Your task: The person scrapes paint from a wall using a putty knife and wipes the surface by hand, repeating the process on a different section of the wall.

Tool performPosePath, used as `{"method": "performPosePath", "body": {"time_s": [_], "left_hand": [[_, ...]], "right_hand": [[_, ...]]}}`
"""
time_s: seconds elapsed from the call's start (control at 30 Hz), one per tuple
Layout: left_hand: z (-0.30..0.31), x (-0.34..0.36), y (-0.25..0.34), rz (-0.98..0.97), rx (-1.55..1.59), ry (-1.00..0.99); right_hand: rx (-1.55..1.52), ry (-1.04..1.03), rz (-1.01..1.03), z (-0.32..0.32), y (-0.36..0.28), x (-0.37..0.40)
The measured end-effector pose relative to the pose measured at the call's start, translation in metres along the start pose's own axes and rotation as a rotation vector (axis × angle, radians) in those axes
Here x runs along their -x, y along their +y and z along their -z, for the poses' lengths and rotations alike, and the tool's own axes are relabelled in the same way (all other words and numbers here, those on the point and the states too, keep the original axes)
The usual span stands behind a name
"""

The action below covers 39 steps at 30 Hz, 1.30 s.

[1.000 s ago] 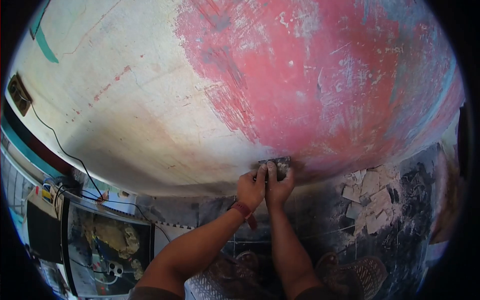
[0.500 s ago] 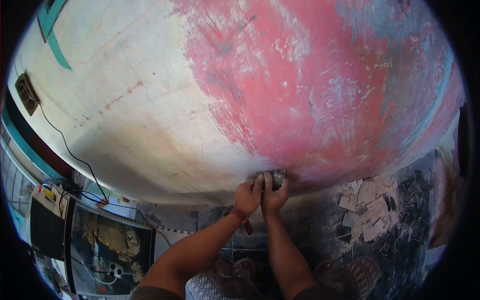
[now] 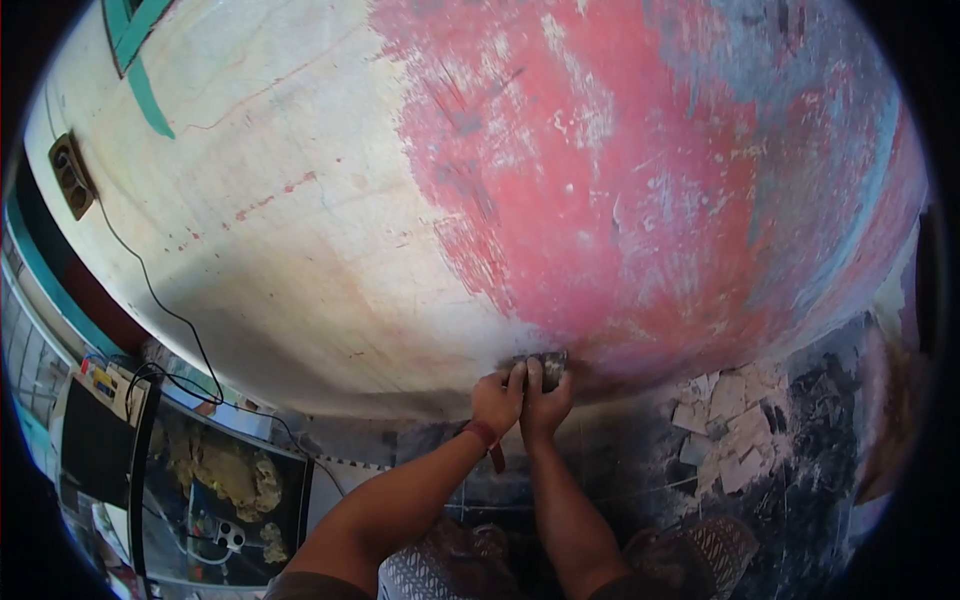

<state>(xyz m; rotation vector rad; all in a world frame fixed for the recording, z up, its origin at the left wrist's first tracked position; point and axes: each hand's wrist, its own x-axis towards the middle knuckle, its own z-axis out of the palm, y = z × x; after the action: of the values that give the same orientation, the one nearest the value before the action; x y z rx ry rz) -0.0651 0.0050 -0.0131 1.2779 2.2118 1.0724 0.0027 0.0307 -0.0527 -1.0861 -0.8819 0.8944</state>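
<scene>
Both my hands meet on a dark, flat scraper-like tool (image 3: 548, 368), pressed to the lower part of the wall (image 3: 330, 230). My left hand (image 3: 497, 400) is closed on its left side, a reddish band round the wrist. On the tool's right side, my right hand (image 3: 545, 402) grips it with a finger laid along its face. The tool touches the wall near where the cream paint meets the scraped pink paint (image 3: 560, 240). Its lower part is hidden by my fingers.
Broken flakes (image 3: 735, 425) lie on the dark tiled floor (image 3: 600, 470) at the right. A glass tank (image 3: 220, 490) stands at the lower left, with a black cable (image 3: 165, 310) running from a wall socket (image 3: 73, 177). My patterned-clothed knees are below.
The view has shifted slightly, so the wall and socket appear further right. My hands and the tool stay together low on the wall, slightly lower in view.
</scene>
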Motion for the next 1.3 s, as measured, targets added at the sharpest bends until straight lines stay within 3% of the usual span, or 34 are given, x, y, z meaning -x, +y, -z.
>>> {"method": "performPosePath", "body": {"time_s": [0.07,0.17,0.27,0.3,0.43,0.53,0.63,0.73,0.87,0.97,1.07,1.17,1.2,1.27,1.3], "left_hand": [[0.005,0.000,0.008,0.086,-0.061,-0.061],[0.020,-0.001,0.035,-0.115,0.090,0.097],[0.022,-0.009,0.057,-0.137,0.419,0.156],[0.022,-0.004,0.060,-0.166,0.354,0.202],[0.011,0.003,0.024,-0.060,0.039,0.071],[0.008,0.004,0.032,0.020,0.151,0.089],[0.032,-0.009,0.070,-0.133,0.526,0.222],[0.035,-0.003,0.069,-0.143,0.298,0.229],[0.013,0.005,0.010,-0.034,0.060,0.039],[0.018,0.003,0.023,-0.035,-0.023,0.062],[0.034,0.005,0.070,-0.192,0.309,0.133],[0.035,0.009,0.078,-0.360,0.519,-0.025],[0.040,0.015,0.092,-0.459,0.451,-0.007],[0.052,0.021,0.117,-0.612,0.398,0.069],[0.055,0.022,0.123,-0.651,0.408,0.113]], "right_hand": [[0.068,-0.032,-0.033,0.000,0.004,-0.010],[0.045,-0.021,-0.046,-0.009,-0.039,-0.017],[-0.011,-0.047,-0.015,-0.017,-0.053,-0.024],[-0.036,-0.061,0.018,-0.017,-0.058,-0.030],[-0.080,-0.028,-0.033,-0.005,-0.019,-0.009],[-0.030,0.000,-0.063,-0.008,-0.031,-0.011],[0.022,-0.080,0.159,-0.029,-0.078,-0.038],[0.050,-0.051,0.146,-0.027,-0.055,-0.034],[-0.077,0.061,-0.049,-0.010,-0.009,0.003],[0.105,-0.014,-0.132,-0.007,-0.024,-0.005],[-0.159,-0.008,-0.089,-0.017,-0.068,-0.020],[-0.260,0.013,0.032,0.008,-0.093,-0.034],[-0.290,0.015,0.083,0.019,-0.089,-0.039],[-0.372,0.232,0.033,0.030,-0.075,-0.045],[-0.358,0.293,-0.073,0.037,-0.055,-0.045]]}}
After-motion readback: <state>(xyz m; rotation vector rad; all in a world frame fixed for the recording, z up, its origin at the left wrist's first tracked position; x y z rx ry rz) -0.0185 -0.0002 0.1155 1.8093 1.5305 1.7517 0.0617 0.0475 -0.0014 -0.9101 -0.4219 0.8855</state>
